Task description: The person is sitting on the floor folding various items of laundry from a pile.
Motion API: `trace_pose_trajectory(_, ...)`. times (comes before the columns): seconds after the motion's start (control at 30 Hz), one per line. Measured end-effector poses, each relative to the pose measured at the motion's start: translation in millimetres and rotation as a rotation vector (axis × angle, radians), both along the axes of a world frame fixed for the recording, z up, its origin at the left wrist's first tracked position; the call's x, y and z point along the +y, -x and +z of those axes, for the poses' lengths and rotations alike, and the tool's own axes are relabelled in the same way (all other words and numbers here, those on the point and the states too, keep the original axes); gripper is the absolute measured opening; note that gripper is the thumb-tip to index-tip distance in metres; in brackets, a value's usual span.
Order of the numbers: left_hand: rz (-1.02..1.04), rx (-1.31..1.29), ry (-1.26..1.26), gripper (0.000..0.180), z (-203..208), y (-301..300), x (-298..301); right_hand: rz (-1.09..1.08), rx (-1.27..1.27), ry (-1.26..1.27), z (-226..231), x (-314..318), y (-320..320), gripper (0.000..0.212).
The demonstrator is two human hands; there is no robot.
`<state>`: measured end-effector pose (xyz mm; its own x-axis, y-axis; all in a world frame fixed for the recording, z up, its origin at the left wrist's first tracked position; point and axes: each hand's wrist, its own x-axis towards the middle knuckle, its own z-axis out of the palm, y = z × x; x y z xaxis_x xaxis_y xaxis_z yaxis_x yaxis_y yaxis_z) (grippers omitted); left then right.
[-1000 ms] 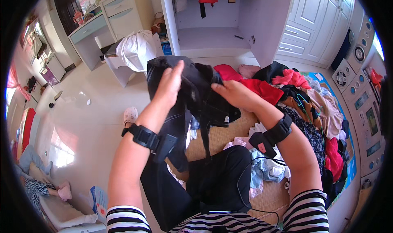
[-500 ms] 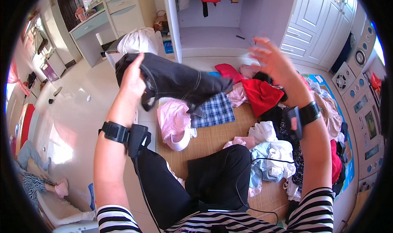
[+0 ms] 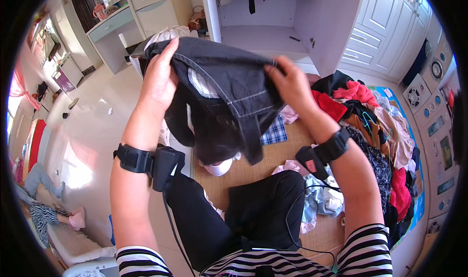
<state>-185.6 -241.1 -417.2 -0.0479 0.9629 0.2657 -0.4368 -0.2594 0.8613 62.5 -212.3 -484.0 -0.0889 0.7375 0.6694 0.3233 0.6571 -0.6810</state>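
Between my hands hangs a black denim garment (image 3: 219, 72) with pale stitching and a white patch showing at an opening. My left hand (image 3: 163, 79) grips its upper left edge, thumb on top. On its right side, my right hand (image 3: 292, 84) is closed around the edge, slightly blurred. The cloth hangs loosely over the mat, so its full shape is unclear. Below it, a blue plaid cloth (image 3: 276, 132) and a pale pink-white item (image 3: 218, 167) lie mostly hidden.
A large pile of mixed clothes (image 3: 370, 131) lies to the right, a hanger among it. Light blue and white clothes (image 3: 319, 199) rest by my right knee on the woven mat (image 3: 282, 155). Ahead stands an open wardrobe (image 3: 258, 31). At the far left are another person's legs (image 3: 53, 213).
My right hand has come in from the right and taken hold of the black denim garment. The garment is now spread between both hands, hanging lower over the plaid cloth.
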Motion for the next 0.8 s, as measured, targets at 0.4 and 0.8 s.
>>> trace_pose_trajectory(0.4,0.096,0.563,0.222,0.080,-63.8,-4.3,-1.0,-0.214,-0.192,-0.115,87.0,-33.9,-26.5,0.022)
trace_pose_trajectory(0.8,0.325,0.858,-0.123,0.038,-100.0,80.9,1.3,0.287,-0.444,-0.194,27.3,-3.9,38.3,0.027)
